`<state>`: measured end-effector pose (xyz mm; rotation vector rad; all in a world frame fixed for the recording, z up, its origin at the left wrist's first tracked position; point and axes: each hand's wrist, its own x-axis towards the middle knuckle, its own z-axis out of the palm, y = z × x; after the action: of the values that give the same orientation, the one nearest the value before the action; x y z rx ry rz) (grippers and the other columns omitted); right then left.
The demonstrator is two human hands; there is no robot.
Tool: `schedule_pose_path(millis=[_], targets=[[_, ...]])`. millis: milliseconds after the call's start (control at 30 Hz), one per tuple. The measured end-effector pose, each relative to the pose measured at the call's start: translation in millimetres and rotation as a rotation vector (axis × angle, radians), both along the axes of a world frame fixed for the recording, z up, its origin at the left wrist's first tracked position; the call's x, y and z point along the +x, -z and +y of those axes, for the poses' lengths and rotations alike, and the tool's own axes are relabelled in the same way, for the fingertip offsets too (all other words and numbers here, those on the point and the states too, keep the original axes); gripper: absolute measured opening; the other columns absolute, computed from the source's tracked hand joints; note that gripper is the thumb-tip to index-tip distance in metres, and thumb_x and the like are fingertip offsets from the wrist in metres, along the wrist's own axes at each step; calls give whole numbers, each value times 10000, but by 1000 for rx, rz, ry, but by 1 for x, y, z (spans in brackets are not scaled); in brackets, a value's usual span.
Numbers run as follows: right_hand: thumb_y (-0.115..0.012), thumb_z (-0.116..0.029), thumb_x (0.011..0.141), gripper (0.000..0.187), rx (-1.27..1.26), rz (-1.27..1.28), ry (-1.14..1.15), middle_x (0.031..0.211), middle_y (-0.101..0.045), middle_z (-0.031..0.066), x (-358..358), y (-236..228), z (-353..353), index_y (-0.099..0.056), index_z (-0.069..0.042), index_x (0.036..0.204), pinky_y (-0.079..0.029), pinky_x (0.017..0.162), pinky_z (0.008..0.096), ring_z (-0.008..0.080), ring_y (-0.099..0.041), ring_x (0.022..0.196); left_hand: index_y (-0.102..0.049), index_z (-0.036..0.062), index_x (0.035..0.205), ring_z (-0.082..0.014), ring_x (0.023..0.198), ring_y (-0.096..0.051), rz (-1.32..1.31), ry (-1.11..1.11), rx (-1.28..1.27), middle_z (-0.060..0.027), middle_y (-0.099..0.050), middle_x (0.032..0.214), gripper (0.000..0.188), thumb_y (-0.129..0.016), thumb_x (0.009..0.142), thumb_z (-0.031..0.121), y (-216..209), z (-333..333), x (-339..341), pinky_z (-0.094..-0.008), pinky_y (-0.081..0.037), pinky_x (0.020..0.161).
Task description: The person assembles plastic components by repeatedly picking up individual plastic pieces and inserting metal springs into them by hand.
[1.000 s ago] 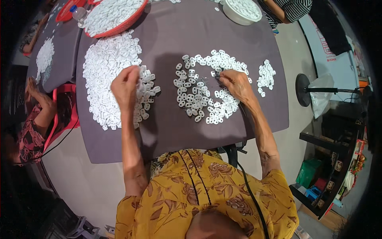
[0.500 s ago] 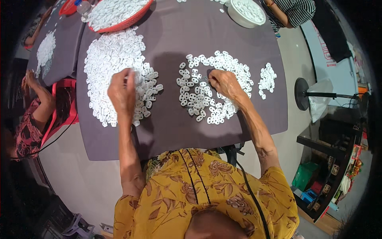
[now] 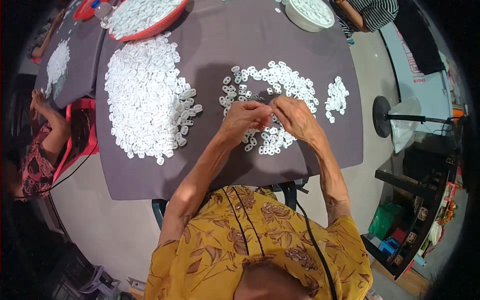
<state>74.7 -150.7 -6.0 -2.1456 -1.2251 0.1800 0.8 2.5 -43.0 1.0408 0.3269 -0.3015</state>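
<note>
Over the scattered small white oval pieces with two holes (image 3: 295, 77), my left hand (image 3: 245, 120) and my right hand (image 3: 296, 119) meet fingertip to fingertip. Both are closed in a pinch. Whatever lies between the fingers is too small and too covered to make out. Just beyond the fingertips is a little cluster of thin dark bits (image 3: 257, 97), perhaps metal, ringed by the white pieces. A big heap of white pieces (image 3: 142, 95) spreads over the left of the grey-covered table (image 3: 205, 172).
A red basket (image 3: 165, 24) full of white pieces stands at the far left beside a plastic bottle (image 3: 102, 9). A white tub (image 3: 300, 22) sits at the far right, and a small pile (image 3: 336, 97) near the right edge. Other people sit left and far right.
My left hand has left the big heap and moved right to meet my right hand. My right hand has shifted slightly right and nearer, away from the dark bits.
</note>
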Motion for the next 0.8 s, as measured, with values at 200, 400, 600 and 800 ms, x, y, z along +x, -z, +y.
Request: schedule_pose_path(millis=[200,400,600,800], targets=[[-569,-31,800,53,61,357,126,686,-594,69,-10,-3,-6,-572,21,805,-454,566,261,138,-573,619,-606,10,819,-122,650,-558,41,25,-254,-57,-593,744,169,-586,836,177,4,-2,-5,-242,-467,596],[-555,-23,822,65,267,720,248,726,-608,38,-12,8,-8,-595,21,848,-462,608,229,98,-565,664,-602,-5,852,-125,657,-572,1,-47,-336,-71,-611,776,141,-579,825,131,6,-6,-5,-243,-481,593],[-549,-102,845,121,401,832,283,733,-623,41,-6,17,-6,-582,5,891,-441,641,234,94,-575,699,-601,-1,858,-112,640,-568,-30,-156,-198,-60,-611,749,121,-611,797,103,-4,-7,-1,-233,-478,582],[-563,-130,825,124,87,546,321,686,-595,14,-7,4,-1,-597,-11,815,-424,592,238,93,-546,656,-601,5,847,-83,629,-541,-182,-213,-55,-39,-602,736,106,-618,792,93,7,-11,-1,-214,-451,577]])
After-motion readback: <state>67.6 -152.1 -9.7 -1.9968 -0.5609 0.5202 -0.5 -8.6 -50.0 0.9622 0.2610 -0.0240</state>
